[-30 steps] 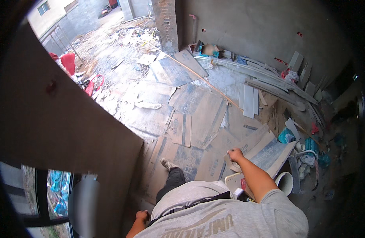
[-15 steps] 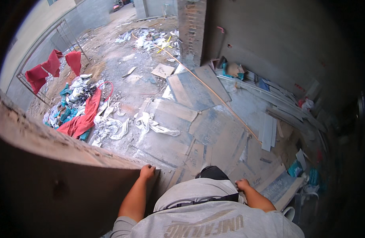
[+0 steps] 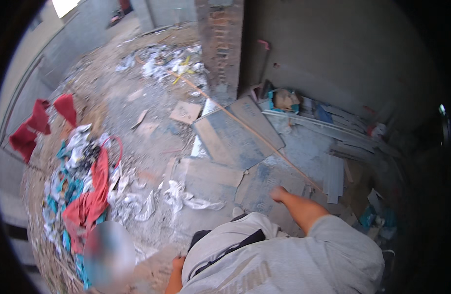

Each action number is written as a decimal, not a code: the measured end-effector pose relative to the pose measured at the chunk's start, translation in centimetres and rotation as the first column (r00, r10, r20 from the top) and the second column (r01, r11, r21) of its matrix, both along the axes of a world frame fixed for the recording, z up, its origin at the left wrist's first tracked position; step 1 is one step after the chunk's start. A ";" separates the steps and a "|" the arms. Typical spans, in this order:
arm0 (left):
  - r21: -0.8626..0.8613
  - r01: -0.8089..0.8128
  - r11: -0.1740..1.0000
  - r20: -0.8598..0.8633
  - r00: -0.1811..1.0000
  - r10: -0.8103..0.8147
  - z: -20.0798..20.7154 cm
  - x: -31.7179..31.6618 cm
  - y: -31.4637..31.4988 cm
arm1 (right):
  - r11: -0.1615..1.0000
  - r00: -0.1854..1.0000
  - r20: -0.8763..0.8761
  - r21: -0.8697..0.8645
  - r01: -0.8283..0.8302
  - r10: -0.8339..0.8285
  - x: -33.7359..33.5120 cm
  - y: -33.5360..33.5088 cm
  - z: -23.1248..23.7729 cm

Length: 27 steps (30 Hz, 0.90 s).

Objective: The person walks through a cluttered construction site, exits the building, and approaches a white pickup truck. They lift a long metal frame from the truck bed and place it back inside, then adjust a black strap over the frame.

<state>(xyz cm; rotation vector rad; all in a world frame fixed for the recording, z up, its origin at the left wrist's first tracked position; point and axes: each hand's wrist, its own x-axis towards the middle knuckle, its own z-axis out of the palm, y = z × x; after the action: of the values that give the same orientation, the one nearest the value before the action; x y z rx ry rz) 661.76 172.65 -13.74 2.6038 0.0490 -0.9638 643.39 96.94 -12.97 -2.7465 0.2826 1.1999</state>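
Observation:
My right hand point(image 3: 279, 194) hangs out ahead of my body over the cardboard and board sheets point(image 3: 213, 176) laid on the floor. Its fingers look curled in, with nothing seen in them. Beside my left side, near the bottom of the view, is my left hand point(image 3: 178, 263), also with curled fingers and nothing visible in it; my shirt is next to it. A crumpled white cloth or sack point(image 3: 184, 196) lies on the sheets, ahead of my left hand.
A long thin pole or hose point(image 3: 245, 125) runs across the sheets. Left lies a heap with red cloth point(image 3: 93, 196) and sacks; red cloths point(image 3: 38, 117) hang beyond. A brick pillar point(image 3: 219, 54) stands ahead. Boards point(image 3: 323, 125) line the right wall. A blurred oval point(image 3: 109, 256) hides part of the lower left.
My left hand has left the top of the wall and come beside my body. My right arm has swung forward. The view has turned and moved forward past the wall.

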 end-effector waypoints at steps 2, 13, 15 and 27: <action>-0.021 -0.173 0.985 0.043 0.984 0.174 1.7 3.3 1.1 | 0.915 0.902 0.156 0.097 0.391 -0.402 13.4 -3.0 1.9; -0.009 0.145 0.989 -0.054 0.988 -0.145 -5.4 26.8 1.9 | 0.487 0.548 0.066 0.556 0.674 -0.834 58.5 3.6 7.9; -0.202 0.093 0.975 0.036 0.996 -0.088 -4.1 34.3 2.2 | 0.753 0.766 0.197 0.440 0.488 -0.612 59.6 3.8 5.6; -0.507 -0.595 0.624 -0.107 0.761 0.640 7.0 91.3 -11.9 | 0.957 0.942 -0.218 0.079 0.277 -0.255 72.4 -12.6 -5.1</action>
<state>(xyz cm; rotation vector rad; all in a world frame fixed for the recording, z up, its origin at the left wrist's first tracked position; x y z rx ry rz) 753.05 160.75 -6.76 1.8896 0.5591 -0.5047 715.75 84.35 -18.10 -2.3976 0.5733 1.3777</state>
